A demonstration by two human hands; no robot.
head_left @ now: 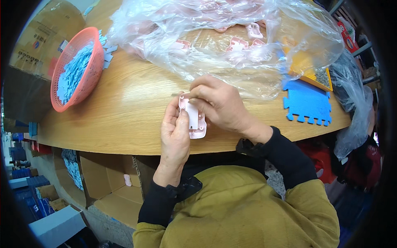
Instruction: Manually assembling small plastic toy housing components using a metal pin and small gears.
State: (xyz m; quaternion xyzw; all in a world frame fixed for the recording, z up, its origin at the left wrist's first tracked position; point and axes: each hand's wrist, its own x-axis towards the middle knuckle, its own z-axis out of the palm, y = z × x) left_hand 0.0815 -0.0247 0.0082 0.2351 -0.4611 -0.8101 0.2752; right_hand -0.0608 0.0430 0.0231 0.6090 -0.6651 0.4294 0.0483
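My left hand (175, 128) grips a pale pink plastic shell (200, 131) from its left side, thumb across the inner face. Inside the shell lies a flat white rectangular piece (192, 117). From the upper right, my right hand (219, 101) reaches over the shell, its fingertips closed at the top of the white piece. Whatever those fingertips pinch is hidden behind them. The shell is held above the wooden table (136, 99), close to its near edge.
A coral basket (99, 68) of light blue flat pieces stands at left beside a cardboard box (37, 45). Clear plastic sheeting (161, 45) covers more pink shells (237, 44) at the back. At right are a blue foam mat (308, 101) and a yellow tray (329, 79) of small metal parts. Below sits an open carton (111, 173).
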